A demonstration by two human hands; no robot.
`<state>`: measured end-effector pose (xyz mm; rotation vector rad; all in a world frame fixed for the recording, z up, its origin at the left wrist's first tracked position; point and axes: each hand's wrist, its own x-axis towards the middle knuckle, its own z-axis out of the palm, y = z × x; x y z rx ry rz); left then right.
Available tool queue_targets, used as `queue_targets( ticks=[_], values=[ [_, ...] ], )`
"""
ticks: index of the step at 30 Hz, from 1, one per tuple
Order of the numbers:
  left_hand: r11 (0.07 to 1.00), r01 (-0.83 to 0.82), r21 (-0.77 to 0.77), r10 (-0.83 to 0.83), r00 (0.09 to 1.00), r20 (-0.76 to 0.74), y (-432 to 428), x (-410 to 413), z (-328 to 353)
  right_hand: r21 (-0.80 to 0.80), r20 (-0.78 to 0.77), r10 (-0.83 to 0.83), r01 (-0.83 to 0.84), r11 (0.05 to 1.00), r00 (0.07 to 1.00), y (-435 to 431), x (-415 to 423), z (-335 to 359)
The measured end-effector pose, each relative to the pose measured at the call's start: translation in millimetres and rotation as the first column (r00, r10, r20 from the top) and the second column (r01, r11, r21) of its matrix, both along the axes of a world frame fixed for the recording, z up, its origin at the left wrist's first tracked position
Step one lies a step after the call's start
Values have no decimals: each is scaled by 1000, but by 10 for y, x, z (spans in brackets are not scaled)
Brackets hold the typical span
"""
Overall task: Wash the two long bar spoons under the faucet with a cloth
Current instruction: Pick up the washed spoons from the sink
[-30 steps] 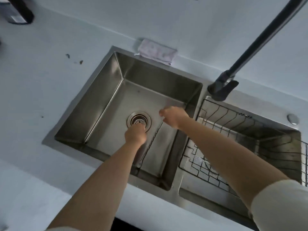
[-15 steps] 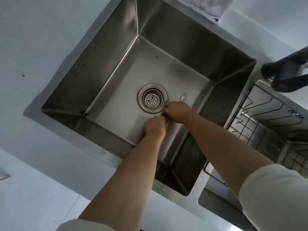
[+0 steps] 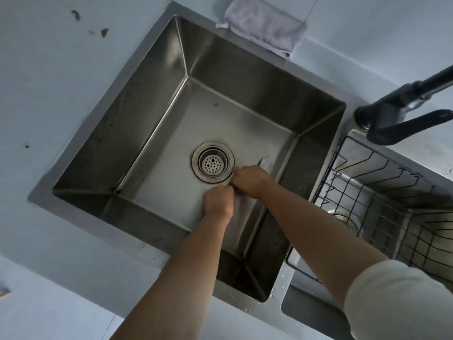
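Observation:
Both hands are low in the left sink basin (image 3: 152,99), just right of the drain (image 3: 212,161). My right hand (image 3: 250,180) is closed around thin metal bar spoons, whose forked end (image 3: 263,161) sticks out blurred beyond the knuckles. My left hand (image 3: 218,201) is closed on the same shafts right beside it, the two hands touching. I cannot tell the two spoons apart. The grey cloth (image 3: 264,25) lies folded on the counter behind the sink, untouched. The black faucet (image 3: 392,121) hangs at the right, with no water running.
A black wire basket (image 3: 367,192) fills the right basin. The pale counter (image 3: 61,82) surrounds the sink, with a few dark specks at far left. Water drops sit on the sink's front rim (image 3: 247,307).
Both hands have dropped to the basin floor beside the drain and closed together on the spoons. The view has tilted down and closer to the left basin.

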<state>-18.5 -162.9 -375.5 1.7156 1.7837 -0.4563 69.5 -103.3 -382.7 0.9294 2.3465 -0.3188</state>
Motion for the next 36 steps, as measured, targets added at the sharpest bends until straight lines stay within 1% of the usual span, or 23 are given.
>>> queue_targets(
  ticks=[3,5,10,14,18,21,23,26,29,33,36],
  values=[
    [999,21,32,-19,999,-50,86,-112,112,19,26,18,-18,1000,999,74,11,198],
    [996,41,79,-36,997,-67,174,-203,224,28,17,-6,5,1000,1000,132,20,368],
    [962,113,247,-94,992,-87,441,-391,714,111,-102,-141,152,982,985,209,64,935],
    [922,140,362,-141,990,-23,601,-397,1230,224,-201,-202,246,943,958,205,252,1421],
    [852,200,484,-249,968,38,681,-100,1729,300,-293,-261,348,888,920,61,671,1849],
    [776,308,551,-376,927,12,663,302,1960,322,-329,-335,439,839,883,-129,1097,2060],
    [717,379,585,-461,887,-11,600,608,2037,333,-323,-392,491,805,862,-287,1397,2149],
    [643,474,602,-576,817,-28,442,1077,2059,333,-281,-485,558,760,828,-569,1817,2227],
    [586,532,612,-655,755,-29,250,1501,1987,327,-274,-570,632,702,775,-866,2190,2198],
    [581,580,571,-715,699,19,9,1914,1758,298,-199,-658,684,666,726,-1191,2561,1984],
    [598,618,510,-732,681,32,-170,2072,1526,262,-136,-699,706,658,702,-1360,2701,1735]
  ],
)
